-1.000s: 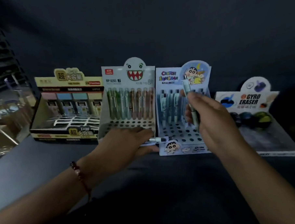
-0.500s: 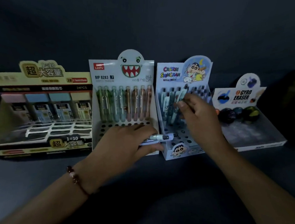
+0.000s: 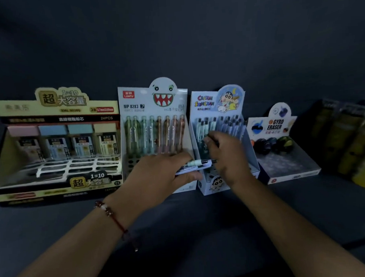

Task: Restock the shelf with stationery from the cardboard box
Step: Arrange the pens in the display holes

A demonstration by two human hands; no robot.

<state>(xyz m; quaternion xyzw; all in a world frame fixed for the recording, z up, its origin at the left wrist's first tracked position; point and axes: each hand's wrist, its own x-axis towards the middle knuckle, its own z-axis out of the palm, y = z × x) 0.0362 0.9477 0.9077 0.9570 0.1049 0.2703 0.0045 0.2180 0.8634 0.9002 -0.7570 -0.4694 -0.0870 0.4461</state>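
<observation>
From the head camera, four display boxes stand in a row on a dark shelf surface [image 3: 181,232]. Farthest left is a yellow pencil-lead box [image 3: 56,144] marked "24PCS", with cases in pink, blue, teal and cream along its back row. Just beside it is a white LANTU pencil box [image 3: 153,110] with a toothy monster face on its header and a row of translucent mechanical pencils standing upright. Next comes the Crayon Shin-chan pencil box [image 3: 218,107], its rear holes filled with pale blue and white pencils. Right of that sits the Gyro Eraser box [image 3: 282,150], with dark round erasers at its back. Blurred yellow packets [image 3: 353,143] lie at the far right. The left hand [image 3: 162,172], a beaded red bracelet [image 3: 109,212] on its wrist, grips a small bundle of pencils [image 3: 199,164] lying sideways, tips pointing right, in front of the two middle boxes. The right hand [image 3: 230,157] reaches into the Shin-chan box with fingers curled, pinching a dark-tipped pencil [image 3: 214,141] among the standing ones.
</observation>
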